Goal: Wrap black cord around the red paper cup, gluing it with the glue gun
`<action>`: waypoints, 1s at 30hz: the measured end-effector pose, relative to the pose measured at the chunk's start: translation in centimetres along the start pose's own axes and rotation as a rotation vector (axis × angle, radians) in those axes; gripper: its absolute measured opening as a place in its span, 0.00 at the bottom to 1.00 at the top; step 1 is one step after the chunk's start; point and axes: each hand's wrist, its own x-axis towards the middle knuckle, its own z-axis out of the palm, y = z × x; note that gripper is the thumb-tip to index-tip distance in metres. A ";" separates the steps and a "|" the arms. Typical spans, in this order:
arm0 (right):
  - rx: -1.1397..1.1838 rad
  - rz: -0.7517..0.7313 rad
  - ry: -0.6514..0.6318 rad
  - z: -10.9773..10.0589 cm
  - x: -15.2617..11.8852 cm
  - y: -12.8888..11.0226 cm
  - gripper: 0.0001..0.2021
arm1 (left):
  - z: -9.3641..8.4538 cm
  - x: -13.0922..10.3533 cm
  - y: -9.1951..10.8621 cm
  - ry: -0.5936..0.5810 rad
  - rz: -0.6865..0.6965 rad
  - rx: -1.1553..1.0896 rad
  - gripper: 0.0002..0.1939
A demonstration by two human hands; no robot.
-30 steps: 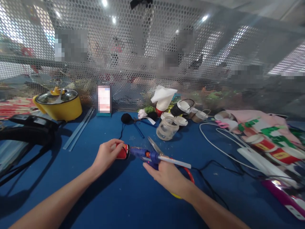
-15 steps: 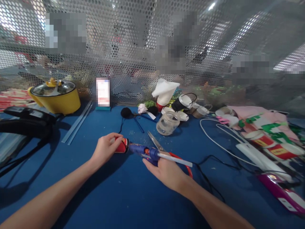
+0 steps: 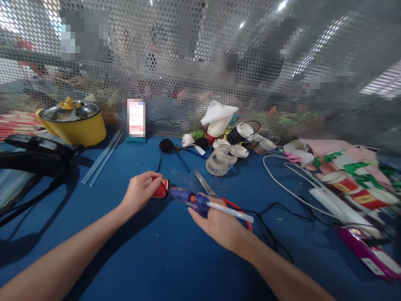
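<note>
My left hand (image 3: 139,191) is closed around a red paper cup (image 3: 161,189) lying on its side, with black yarn running over it. From the cup, the yarn leads up to a black yarn ball (image 3: 166,145). My right hand (image 3: 221,219) grips a blue glue gun (image 3: 184,195), whose tip is at the cup's dark end; whether they touch I cannot tell. A clear glue stick (image 3: 230,211) sticks out of the gun's back. Scissors (image 3: 204,183) with red handles lie just behind my right hand, the handles partly hidden.
On the blue table stand a yellow pot (image 3: 75,129), a lit phone (image 3: 136,119) and a clear plastic jar (image 3: 221,160). Loose glue sticks (image 3: 103,159) lie at left. At right are a white power strip (image 3: 341,211), cables, a purple device (image 3: 363,255) and several cups.
Both hands, the cup and the glue gun keep nearly the same places. The view has shifted slightly.
</note>
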 end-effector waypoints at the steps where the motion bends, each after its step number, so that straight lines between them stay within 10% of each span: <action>1: -0.005 0.001 0.004 0.0 0.0 0.0 0.07 | 0.0 0.0 0.0 -0.002 -0.002 -0.001 0.15; 30: -0.087 0.024 0.058 0.0 0.1 0.0 0.06 | 0.2 -0.2 -0.2 -0.002 0.016 -0.031 0.14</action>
